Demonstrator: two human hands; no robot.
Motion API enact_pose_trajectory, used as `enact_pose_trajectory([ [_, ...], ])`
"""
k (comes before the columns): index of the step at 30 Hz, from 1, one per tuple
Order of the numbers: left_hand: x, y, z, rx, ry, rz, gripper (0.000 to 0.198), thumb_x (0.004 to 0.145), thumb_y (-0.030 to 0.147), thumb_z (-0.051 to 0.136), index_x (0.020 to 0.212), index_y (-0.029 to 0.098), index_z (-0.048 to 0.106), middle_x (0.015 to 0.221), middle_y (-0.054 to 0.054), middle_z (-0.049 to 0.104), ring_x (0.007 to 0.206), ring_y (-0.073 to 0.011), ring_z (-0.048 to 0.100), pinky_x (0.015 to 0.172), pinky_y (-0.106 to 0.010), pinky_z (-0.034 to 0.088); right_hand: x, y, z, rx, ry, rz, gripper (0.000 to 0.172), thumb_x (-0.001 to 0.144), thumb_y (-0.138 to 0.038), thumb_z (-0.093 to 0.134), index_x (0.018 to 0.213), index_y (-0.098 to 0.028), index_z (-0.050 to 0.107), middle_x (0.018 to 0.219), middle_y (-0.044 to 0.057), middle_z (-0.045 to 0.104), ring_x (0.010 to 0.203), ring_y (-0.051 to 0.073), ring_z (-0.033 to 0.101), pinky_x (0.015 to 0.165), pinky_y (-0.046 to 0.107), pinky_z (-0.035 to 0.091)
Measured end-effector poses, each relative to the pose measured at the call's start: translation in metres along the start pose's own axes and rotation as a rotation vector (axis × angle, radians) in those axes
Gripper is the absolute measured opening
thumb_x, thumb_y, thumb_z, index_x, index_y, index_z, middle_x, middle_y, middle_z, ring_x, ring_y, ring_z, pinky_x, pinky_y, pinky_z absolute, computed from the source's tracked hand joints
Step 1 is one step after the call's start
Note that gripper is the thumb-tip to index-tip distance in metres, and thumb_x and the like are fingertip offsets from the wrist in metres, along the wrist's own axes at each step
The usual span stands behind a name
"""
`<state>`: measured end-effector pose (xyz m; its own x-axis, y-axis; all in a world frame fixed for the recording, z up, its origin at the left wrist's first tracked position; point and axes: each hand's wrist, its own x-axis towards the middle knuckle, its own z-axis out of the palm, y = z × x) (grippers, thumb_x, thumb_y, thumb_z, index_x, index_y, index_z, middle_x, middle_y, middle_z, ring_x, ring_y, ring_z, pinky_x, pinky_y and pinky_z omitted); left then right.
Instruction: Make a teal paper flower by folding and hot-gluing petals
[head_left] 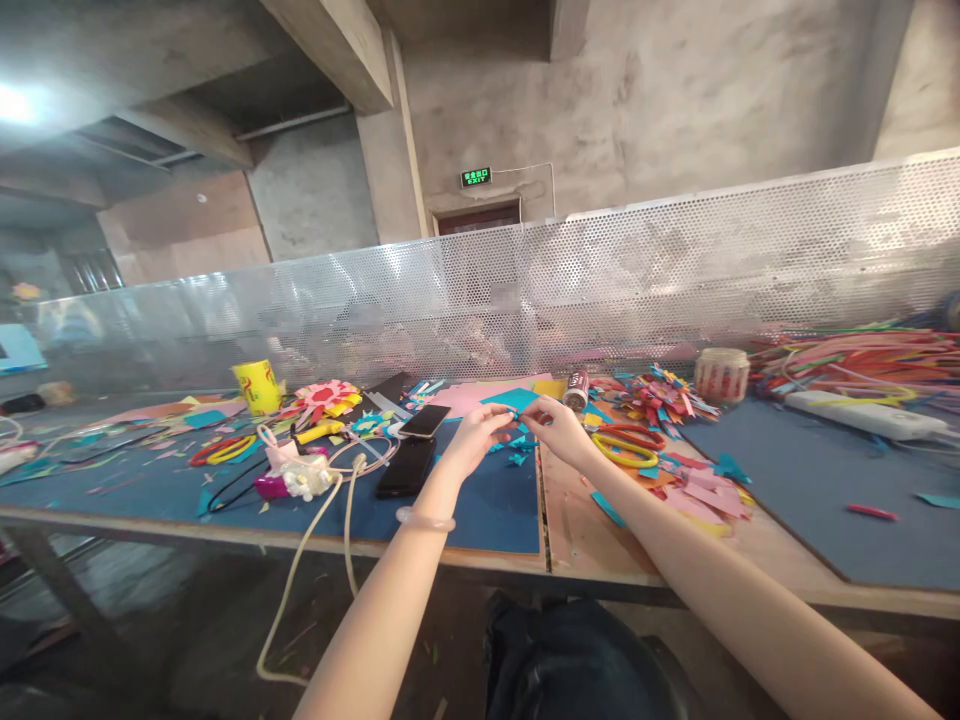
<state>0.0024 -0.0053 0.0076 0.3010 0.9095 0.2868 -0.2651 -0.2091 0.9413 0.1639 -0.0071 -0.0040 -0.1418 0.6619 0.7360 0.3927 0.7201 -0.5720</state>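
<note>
Over the edge of the blue mat, my left hand (478, 440) and my right hand (559, 430) meet at their fingertips. Both are closed in a pinch on a small piece of blue paper (515, 413), mostly covered by the fingers. Small blue paper scraps (519, 458) lie just below the hands. Behind them is a flat blue sheet (510, 399) on pink paper. Red and yellow scissors (624, 450) rest to the right of my right hand. Two dark phones, one (409, 467) nearer and one (426, 421) farther, lie left of my left hand.
Left stand a yellow cup (257, 388), a paper flower (326, 398), more scissors (223, 451) and a glue gun (319, 432) among cables. To the right are a can (577, 390), a glass jar (721, 377), pink scraps (705, 495) and a white power strip (866, 415). A perforated metal screen (480, 300) runs behind.
</note>
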Motion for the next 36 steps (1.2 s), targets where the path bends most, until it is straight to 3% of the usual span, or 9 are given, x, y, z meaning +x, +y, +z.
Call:
enact_pose_trajectory([
  [25, 0.000, -0.001, 0.000, 0.031, -0.006, 0.010, 0.021, 0.064, 0.020, 0.070, 0.082, 0.012, 0.061, 0.080, -0.004, 0.061, 0.077, -0.0147, 0.061, 0.061, -0.023, 0.045, 0.000, 0.000, 0.001, -0.046, 0.007, -0.029, 0.009, 0.076, -0.020, 0.052, 0.072, -0.018, 0.060, 0.073, 0.001, 0.056, 0.067, 0.014, 0.054, 0.063, 0.028, 0.045],
  [30, 0.003, -0.007, -0.004, 0.080, -0.006, 0.054, 0.022, 0.066, 0.026, 0.070, 0.080, 0.012, 0.061, 0.078, -0.004, 0.062, 0.075, -0.0148, 0.061, 0.061, -0.024, 0.046, -0.001, -0.002, 0.001, -0.107, 0.049, -0.089, 0.017, 0.071, -0.016, 0.056, 0.088, -0.018, 0.060, 0.086, 0.005, 0.057, 0.086, 0.020, 0.052, 0.073, 0.033, 0.046],
  [36, 0.006, -0.012, -0.007, 0.155, 0.021, 0.103, 0.022, 0.066, 0.024, 0.070, 0.082, 0.013, 0.061, 0.075, -0.003, 0.063, 0.069, -0.0131, 0.061, 0.061, -0.024, 0.048, -0.001, -0.006, -0.002, -0.183, 0.042, -0.170, 0.010, 0.073, -0.019, 0.058, 0.082, -0.018, 0.061, 0.084, 0.006, 0.059, 0.086, 0.022, 0.051, 0.082, 0.040, 0.040],
])
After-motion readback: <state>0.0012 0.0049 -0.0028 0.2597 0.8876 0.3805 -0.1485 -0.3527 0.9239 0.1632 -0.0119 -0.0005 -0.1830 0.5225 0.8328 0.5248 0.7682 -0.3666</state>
